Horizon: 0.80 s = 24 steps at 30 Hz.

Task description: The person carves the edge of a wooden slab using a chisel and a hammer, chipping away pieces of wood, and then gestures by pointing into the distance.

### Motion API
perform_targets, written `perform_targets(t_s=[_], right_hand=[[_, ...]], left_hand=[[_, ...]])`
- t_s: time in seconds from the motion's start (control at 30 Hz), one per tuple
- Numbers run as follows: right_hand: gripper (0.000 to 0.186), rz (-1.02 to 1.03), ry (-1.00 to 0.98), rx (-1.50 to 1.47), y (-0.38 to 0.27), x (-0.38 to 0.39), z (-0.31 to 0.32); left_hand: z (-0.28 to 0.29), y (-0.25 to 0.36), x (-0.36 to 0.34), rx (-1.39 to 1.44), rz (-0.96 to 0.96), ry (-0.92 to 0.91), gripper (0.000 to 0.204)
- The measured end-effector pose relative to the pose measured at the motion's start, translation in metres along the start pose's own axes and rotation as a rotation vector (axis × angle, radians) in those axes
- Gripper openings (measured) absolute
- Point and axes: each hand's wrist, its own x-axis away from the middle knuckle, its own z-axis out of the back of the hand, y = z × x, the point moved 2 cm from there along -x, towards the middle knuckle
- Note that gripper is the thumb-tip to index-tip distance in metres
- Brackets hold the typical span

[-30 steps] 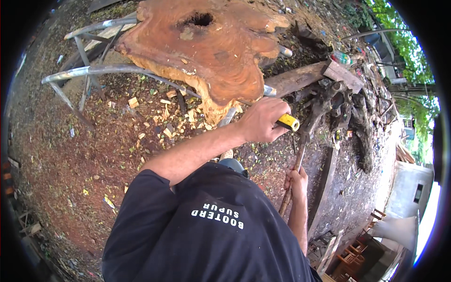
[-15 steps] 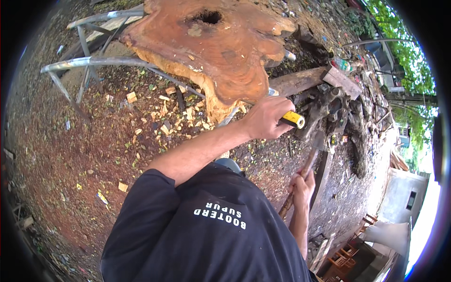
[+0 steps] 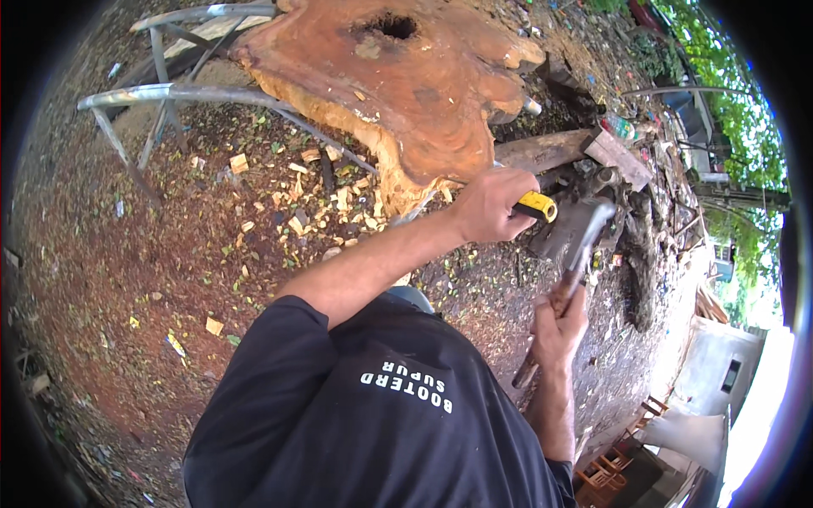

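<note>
My left hand [image 3: 501, 203] is closed around a chisel's yellow and black handle [image 3: 539, 206], held at the near right edge of a large reddish-brown wood slab [image 3: 423, 110]. The handle's butt end points right; its blade is hidden behind the hand. In my right hand [image 3: 559, 330] is a hammer-like tool [image 3: 576, 262] with a wooden handle, gripped with the fingers wrapped round it. Its metal head is raised close to the chisel's butt, apart from it, and smeared by motion. Pale fresh-cut wood shows along the slab's near edge.
A curved metal frame [image 3: 169, 95] stands left of the slab, its legs on the ground. Wood chips [image 3: 343, 199] lie scattered below the slab. Gnarled logs [image 3: 639, 254] and a plank [image 3: 616, 159] lie to the right. Wooden chairs [image 3: 603, 474] are at the lower right.
My right hand has risen slightly and moved right, swinging the hammer-like tool's head upward toward the chisel. My left hand keeps its grip. The whole view has shifted a little.
</note>
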Motion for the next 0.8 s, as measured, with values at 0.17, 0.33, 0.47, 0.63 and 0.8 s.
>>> perform_targets(t_s=[0.17,0.33,0.47,0.63,0.8], right_hand=[[0.023,0.117,0.212,-0.314,-0.043,0.01,0.011],[0.015,0.069,-0.156,0.351,-0.039,-0.022,-0.005],[0.014,0.003,-0.045,0.22,-0.048,-0.024,0.013],[0.015,0.2,0.207,-0.1,-0.084,-0.03,0.023],[0.017,0.212,-0.135,0.478,-0.056,-0.054,0.0]], left_hand=[[0.001,-0.001,-0.006,0.012,0.044,0.026,0.023],[0.003,-0.007,-0.012,0.0,0.035,0.071,0.029],[0.0,-0.01,-0.015,0.005,0.119,0.158,0.019],[0.001,-0.016,-0.019,-0.006,0.137,0.187,0.019],[-0.002,-0.021,-0.017,-0.107,0.073,0.235,0.021]])
